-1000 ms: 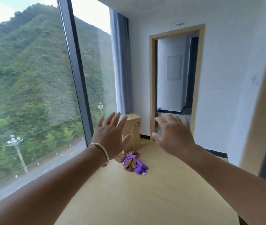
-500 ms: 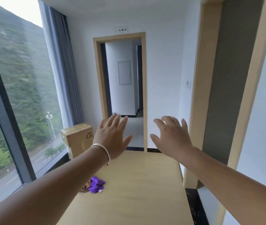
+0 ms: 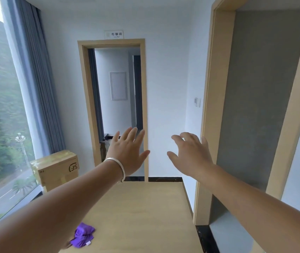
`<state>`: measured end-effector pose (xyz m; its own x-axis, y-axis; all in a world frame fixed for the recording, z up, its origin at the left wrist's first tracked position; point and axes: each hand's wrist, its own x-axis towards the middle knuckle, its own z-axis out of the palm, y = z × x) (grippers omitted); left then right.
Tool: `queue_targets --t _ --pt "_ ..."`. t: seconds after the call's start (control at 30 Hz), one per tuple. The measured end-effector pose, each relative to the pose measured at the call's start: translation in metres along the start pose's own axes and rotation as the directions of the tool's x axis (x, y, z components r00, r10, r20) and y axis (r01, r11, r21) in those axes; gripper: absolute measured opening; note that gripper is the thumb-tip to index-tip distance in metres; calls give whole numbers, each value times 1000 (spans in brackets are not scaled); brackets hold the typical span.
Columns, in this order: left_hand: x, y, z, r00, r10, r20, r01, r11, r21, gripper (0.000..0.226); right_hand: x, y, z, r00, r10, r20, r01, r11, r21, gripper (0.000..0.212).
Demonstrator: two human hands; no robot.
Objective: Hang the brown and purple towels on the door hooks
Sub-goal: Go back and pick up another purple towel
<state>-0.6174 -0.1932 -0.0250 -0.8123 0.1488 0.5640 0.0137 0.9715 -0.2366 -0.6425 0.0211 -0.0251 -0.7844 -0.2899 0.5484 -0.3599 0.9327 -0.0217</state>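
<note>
Pale wooden table (image 3: pixel 145 216) with crumpled purple towel (image 3: pixel 83 236), cardboard box (image 3: pixel 57 170).

Legible markings. A small white sign plate (image 3: pixel 113 34), fixed to the wall directly above the open doorway (image 3: pixel 117 110) and well above and beyond both hands, carried three dark Chinese characters, 布草间, with a round emblem to their left and a line of smaller print beneath that was too small to read. A cardboard box (image 3: pixel 56 169), standing to the left of the left hand (image 3: pixel 127 154) and just below its level, bore a dark "SF" logo on its facing side, printed sideways inside curved strokes. No other text could be read.
</note>
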Motion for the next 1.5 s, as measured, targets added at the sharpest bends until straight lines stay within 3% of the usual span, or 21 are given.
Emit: queue_targets --t 0.4,1.13,1.5 --pt "133 -65 102 999 29 -40 -31 998 -63 71 134 10 78 996 93 18 -92 995 -48 54" --pt "366 -45 292 995 -87 52 86 996 29 69 385 146 262 998 -41 46 39 998 52 54" --pt "482 -88 405 994 -79 75 78 997 16 69 509 165 364 994 -53 99 49 998 46 60"
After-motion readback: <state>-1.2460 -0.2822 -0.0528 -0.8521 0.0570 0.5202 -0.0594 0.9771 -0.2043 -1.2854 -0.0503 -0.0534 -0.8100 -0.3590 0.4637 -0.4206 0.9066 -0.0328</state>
